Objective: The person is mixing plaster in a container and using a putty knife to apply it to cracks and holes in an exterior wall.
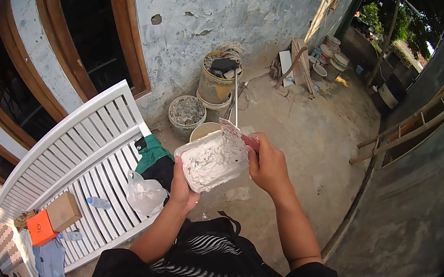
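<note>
My left hand [183, 186] grips a shallow rectangular plastic container [207, 164] coated with thick white paste, held up in front of me. My right hand [266, 163] is closed around the reddish handle of a putty knife [232, 135], whose paste-smeared blade rests at the container's upper right edge. Just behind the container, a bucket [201, 130] is partly hidden.
On the left, a white slatted bench [59, 157] holds green and black clothing [151, 152], a plastic bag [146, 193], boxes [63, 210] and bottles. Debris-filled buckets [186, 112] line the weathered wall. Planks [302, 71] lean farther back; a wooden ladder [384, 147] leans at right.
</note>
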`<state>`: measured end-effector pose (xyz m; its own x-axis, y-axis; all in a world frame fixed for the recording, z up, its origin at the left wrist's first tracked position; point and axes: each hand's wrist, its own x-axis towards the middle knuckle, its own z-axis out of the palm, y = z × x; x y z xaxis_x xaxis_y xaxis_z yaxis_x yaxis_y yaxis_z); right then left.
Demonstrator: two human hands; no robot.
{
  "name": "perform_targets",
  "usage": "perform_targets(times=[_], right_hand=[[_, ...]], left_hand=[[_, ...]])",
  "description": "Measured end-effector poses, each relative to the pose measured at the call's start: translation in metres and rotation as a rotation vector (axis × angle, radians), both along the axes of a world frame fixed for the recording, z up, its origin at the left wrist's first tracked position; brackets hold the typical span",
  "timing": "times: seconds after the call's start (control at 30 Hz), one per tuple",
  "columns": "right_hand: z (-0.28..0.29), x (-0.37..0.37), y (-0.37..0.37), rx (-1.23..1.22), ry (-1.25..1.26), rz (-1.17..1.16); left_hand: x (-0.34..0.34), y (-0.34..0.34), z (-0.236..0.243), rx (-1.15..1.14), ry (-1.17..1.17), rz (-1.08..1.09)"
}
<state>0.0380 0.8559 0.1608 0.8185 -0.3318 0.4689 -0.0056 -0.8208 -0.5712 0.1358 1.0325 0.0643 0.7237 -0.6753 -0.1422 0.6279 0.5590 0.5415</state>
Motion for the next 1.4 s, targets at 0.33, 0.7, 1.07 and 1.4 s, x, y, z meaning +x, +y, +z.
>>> perform_targets(times=[0.33, 0.7, 1.07, 1.4], right_hand=[[-0.028, 0.043, 0.022, 0.255, 0.042, 0.154], [-0.034, 0.003, -0.124, 0.031, 0.094, -0.17], [-0.03, -0.045, -0.265, 0.176, -0.131, -0.193], [-0.017, -0.112, -0.415, 0.103, 0.035, -0.272]], left_hand=[[0.045, -0.019, -0.004, 0.069, 0.052, -0.047], [0.042, -0.11, -0.022, 0.114, 0.003, -0.096], [-0.032, -0.329, -0.005, 0.051, -0.047, -0.216], [-0.058, -0.478, 0.003, 0.074, 0.012, -0.333]])
